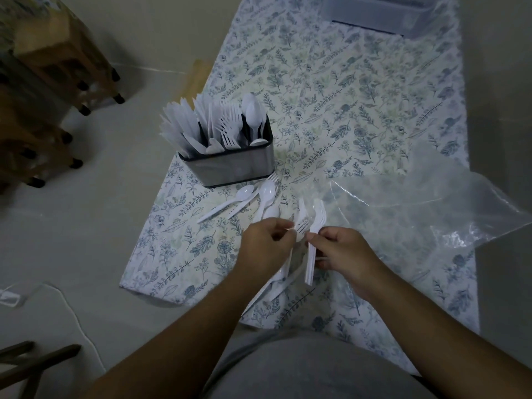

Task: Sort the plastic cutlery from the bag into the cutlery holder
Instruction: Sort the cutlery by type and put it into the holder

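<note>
A steel cutlery holder [227, 168] stands on the floral tablecloth, filled with white plastic knives on the left, forks in the middle and spoons on the right. Loose white spoons [266, 194] lie just in front of it. My right hand [342, 251] grips a stacked bundle of white forks [315, 226], tines pointing away. My left hand [264, 249] pinches a single fork [302, 224] beside that bundle. More white cutlery [276, 283] lies under my hands near the table's front edge. The clear plastic bag [431, 208] lies crumpled to the right.
A clear plastic box [383, 12] sits at the table's far end. Wooden stools [43, 90] stand on the floor to the left. A white cable [72, 306] trails across the floor at the lower left. The table's left edge [149, 226] runs close to the holder.
</note>
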`<state>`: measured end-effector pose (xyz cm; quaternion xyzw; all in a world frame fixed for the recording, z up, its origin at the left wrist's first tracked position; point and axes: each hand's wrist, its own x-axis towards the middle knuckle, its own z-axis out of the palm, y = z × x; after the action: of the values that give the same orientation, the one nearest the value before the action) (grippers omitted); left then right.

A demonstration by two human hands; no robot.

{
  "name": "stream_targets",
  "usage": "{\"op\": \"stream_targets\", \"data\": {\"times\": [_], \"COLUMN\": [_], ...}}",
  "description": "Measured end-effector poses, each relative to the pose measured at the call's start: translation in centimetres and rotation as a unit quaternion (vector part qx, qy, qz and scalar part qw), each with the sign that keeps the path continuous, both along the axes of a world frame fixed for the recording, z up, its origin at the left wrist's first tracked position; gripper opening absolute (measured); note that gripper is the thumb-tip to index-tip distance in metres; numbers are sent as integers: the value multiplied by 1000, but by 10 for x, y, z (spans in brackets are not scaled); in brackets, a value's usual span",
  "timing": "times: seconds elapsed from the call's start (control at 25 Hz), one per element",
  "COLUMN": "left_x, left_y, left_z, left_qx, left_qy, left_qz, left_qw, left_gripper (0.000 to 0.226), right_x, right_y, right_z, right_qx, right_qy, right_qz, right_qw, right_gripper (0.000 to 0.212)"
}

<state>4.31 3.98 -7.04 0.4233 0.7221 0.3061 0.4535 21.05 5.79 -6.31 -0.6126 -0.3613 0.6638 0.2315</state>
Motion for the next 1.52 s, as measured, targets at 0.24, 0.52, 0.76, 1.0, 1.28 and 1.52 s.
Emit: {"op": "stream_targets", "data": {"times": [0.24,0.52,0.76,1.0,1.28,1.52], "left_x": [3,-12,2,-19,-22,-32], "left_y": [-29,-16,17,0,-22,1], "left_z": [-3,-19,-26,11,-1,1], "left_qx": [72,56,14,-4,-13,43], "left_qy": [-41,166,279,92,-108,48], "left_qz": [-21,-111,-206,-55,-27,-101], "left_qw": [996,978,938,994,994,993], "left_gripper": [19,16,12,15,30,28], "right_x": [-8,-2,-3,-9,-28,-32], "right_y": [-8,-16,-18,-14,-11,-4], "right_z": [-2,-4,-4,0,-4,-4], "right_qx": [4,-22,-17,22,5,-60], "right_qy": [37,7,-8,-7,38,83], "right_qz": [25,-3,-25,-8,41,-30], "right_qw": [999,1000,1000,1000,998,994], "right_gripper": [19,16,15,22,16,17]}}
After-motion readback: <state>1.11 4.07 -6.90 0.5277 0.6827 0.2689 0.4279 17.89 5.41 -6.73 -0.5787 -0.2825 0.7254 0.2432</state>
